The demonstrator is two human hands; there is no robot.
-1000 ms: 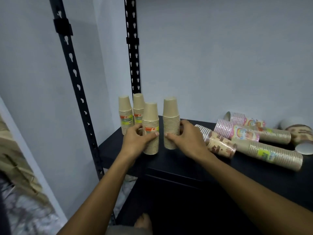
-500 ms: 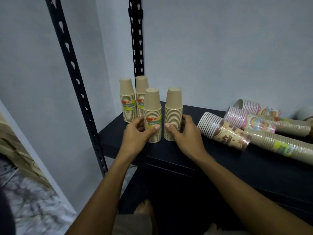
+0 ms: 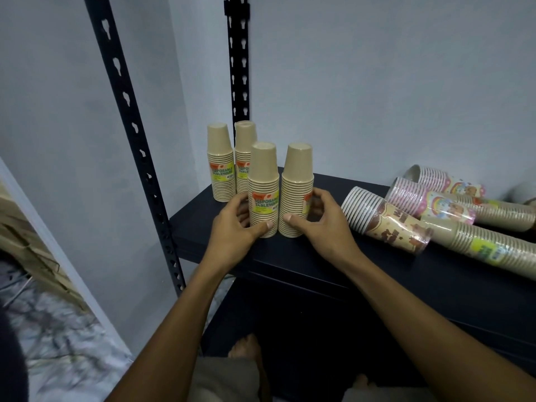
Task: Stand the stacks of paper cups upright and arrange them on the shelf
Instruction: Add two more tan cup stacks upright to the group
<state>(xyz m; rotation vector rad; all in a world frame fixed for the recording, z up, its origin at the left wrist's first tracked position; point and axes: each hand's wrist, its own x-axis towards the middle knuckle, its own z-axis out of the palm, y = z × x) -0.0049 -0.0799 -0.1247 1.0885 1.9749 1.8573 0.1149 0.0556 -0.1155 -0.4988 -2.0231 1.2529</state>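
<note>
I am gripping one upright stack in each hand at the shelf's (image 3: 290, 256) front edge: my left hand (image 3: 232, 230) is curling around the labelled front-left stack (image 3: 263, 192), my right hand (image 3: 319, 224) around the front-right stack (image 3: 297, 192). The two are standing almost touching. To do this well, I am thinking low grips and gentle, even pressure matter, keeping the bases flat while squaring them with the pair behind. Just beyond, two more brown stacks (image 3: 222, 166) are standing upright near the black upright post (image 3: 239, 68). Further right, the patterned stacks (image 3: 391, 224) are lying on their sides, waiting to be stood.
</note>
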